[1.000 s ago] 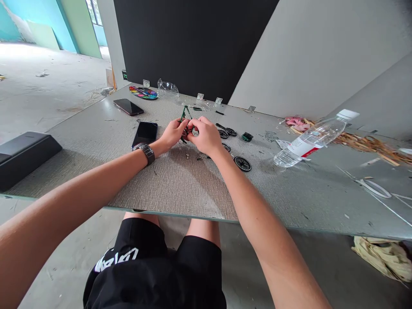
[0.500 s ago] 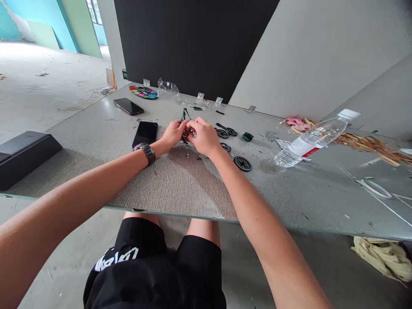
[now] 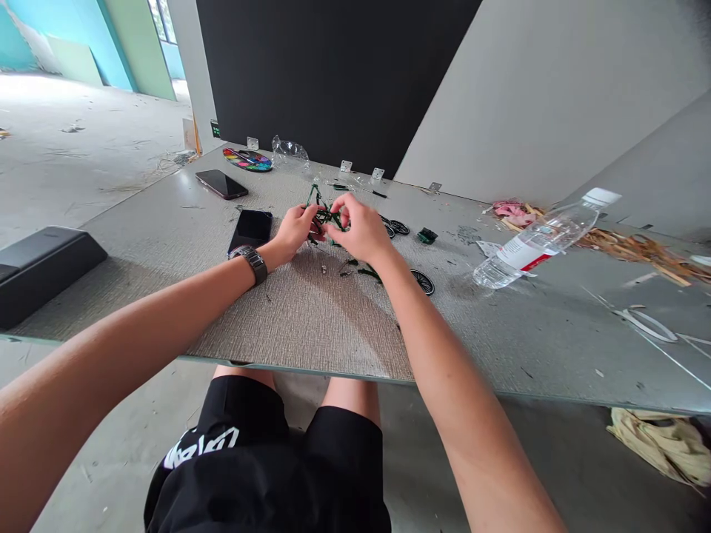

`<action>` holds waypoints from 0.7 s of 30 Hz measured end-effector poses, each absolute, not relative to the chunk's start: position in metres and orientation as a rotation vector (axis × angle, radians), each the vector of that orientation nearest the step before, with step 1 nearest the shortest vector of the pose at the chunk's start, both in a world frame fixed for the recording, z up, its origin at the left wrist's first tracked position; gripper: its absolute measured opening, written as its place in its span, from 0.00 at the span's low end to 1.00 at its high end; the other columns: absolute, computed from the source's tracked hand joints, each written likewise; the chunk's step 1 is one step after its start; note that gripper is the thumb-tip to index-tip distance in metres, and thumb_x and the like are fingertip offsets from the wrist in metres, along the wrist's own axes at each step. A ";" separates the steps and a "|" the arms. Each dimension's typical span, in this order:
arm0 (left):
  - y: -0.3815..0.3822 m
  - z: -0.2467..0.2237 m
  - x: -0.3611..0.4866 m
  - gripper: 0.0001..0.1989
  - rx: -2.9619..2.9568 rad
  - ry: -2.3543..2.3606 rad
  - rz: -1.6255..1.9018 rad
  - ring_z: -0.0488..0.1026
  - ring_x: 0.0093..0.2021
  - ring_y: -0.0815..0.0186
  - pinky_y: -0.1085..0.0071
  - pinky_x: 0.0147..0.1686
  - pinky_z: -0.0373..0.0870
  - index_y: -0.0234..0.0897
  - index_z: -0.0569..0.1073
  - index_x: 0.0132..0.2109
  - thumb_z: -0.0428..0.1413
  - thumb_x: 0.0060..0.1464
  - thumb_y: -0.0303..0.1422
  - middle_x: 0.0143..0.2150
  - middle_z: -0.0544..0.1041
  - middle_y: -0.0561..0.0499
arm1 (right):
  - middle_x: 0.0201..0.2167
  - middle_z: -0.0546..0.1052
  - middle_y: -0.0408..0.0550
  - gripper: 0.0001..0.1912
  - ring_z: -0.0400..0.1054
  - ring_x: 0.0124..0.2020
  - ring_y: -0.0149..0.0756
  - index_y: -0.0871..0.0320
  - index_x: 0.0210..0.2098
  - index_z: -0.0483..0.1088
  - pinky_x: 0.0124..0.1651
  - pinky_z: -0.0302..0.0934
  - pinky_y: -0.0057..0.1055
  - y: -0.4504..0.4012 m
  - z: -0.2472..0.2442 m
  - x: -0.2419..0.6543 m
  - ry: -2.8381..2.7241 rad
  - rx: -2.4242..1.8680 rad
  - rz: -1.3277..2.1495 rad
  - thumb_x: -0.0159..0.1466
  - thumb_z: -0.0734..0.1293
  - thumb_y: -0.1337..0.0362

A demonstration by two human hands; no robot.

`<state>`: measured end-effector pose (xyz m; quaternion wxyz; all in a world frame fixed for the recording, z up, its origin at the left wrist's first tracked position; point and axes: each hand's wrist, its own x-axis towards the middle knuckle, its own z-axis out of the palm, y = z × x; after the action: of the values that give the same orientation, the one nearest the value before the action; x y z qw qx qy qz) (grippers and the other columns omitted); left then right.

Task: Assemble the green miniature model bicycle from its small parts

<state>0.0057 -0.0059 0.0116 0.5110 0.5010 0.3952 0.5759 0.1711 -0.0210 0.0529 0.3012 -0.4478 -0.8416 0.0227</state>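
Observation:
A small green model bicycle frame (image 3: pixel 329 216) is held above the table between my hands. The fingers of my left hand (image 3: pixel 296 228) are closed on its left side. My right hand (image 3: pixel 360 229) is at the frame's right side, thumb and forefinger apart, with green tubes showing in the gap; whether a fingertip touches them I cannot tell. Black spoked toy wheels lie to the right: one wheel (image 3: pixel 423 282) beside my right forearm, another wheel (image 3: pixel 399 227) farther back. A thin green part (image 3: pixel 369 273) lies partly behind my right wrist.
A dark phone (image 3: pixel 251 229) lies by my left wrist, another phone (image 3: pixel 221 183) farther back. A colourful palette (image 3: pixel 247 160) and clear plastic packaging (image 3: pixel 290 154) are near the wall. On the right are a small green piece (image 3: pixel 426 235) and a tilted water bottle (image 3: pixel 538 240).
The frame has turned and shows more of its tubes. My right thumb and forefinger have spread apart, and the hand has shifted slightly right. A thin green part now shows beside my right wrist.

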 end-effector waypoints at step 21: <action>-0.004 0.012 0.001 0.11 1.059 1.049 1.383 0.75 0.25 0.66 0.73 0.24 0.63 0.34 0.75 0.47 0.52 0.64 0.35 0.29 0.73 0.48 | 0.48 0.81 0.53 0.18 0.76 0.44 0.41 0.57 0.52 0.77 0.52 0.70 0.39 0.010 0.037 0.210 -2.196 -1.352 0.400 0.62 0.72 0.72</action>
<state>0.0012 -0.0041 0.0124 0.5263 0.4427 0.4386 0.5784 0.2100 0.0104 0.0365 0.2628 -0.4999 -0.8119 0.1479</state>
